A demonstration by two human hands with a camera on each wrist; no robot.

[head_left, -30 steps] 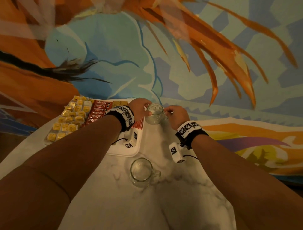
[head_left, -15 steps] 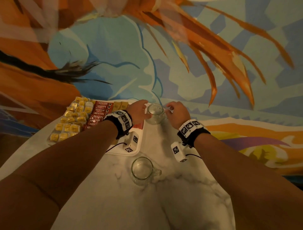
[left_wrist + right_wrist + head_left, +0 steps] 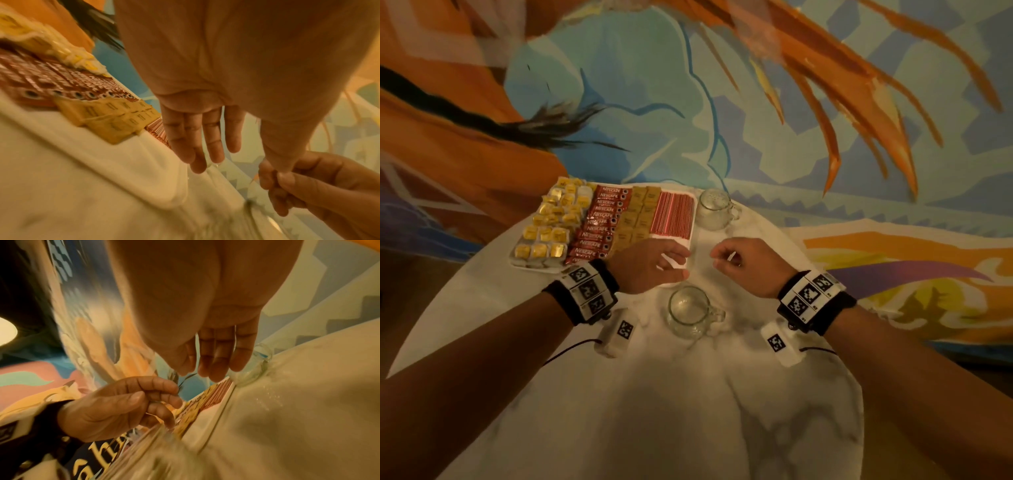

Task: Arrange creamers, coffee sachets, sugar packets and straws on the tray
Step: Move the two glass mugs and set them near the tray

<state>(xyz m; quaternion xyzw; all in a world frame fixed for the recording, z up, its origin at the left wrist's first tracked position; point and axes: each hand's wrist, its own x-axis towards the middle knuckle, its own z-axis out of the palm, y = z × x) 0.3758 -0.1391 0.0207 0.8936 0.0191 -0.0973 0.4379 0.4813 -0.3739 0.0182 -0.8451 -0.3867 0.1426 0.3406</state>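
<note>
A white tray (image 3: 677, 240) at the table's far left holds gold-lidded creamers (image 3: 548, 226), red coffee sachets (image 3: 599, 222), brown sugar packets (image 3: 638, 216) and red straws (image 3: 674, 216) in rows from left to right. My left hand (image 3: 681, 263) hovers over the tray's near right corner and holds nothing. In the left wrist view its fingers (image 3: 197, 146) hang relaxed. Beside it, over the bare table, my right hand (image 3: 717, 260) has loosely curled fingers (image 3: 216, 360) and is empty too.
A glass mug (image 3: 714, 209) stands just right of the tray's far corner. A second glass mug (image 3: 688, 313) stands on the marble table (image 3: 654, 394) just near of my hands. The round table's edge drops to a painted floor on all sides.
Both hands have let go of the far glass mug and drawn back toward me. The straws on the tray are uncovered now.
</note>
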